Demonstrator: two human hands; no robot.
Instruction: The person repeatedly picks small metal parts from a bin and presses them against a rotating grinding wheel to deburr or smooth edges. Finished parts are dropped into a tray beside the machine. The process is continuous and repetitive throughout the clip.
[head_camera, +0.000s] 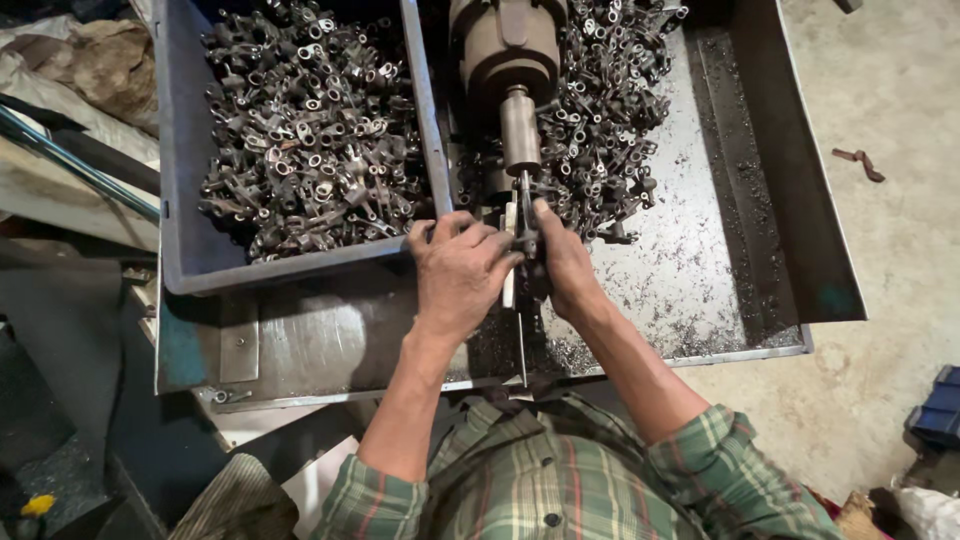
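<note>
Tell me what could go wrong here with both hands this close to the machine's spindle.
1. Both the left hand and right hand sit just under the spindle; fingers could be caught or nicked if it turns.
2. Metal shavings cover the tray; they could cut bare skin.
3. The small metal part is pinched only by fingertips, so it might slip.

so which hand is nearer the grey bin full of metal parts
Left. The left hand rests right at the near rim of the grey bin, fingertips about touching it. The right hand sits farther right, under the machine spindle.
</note>
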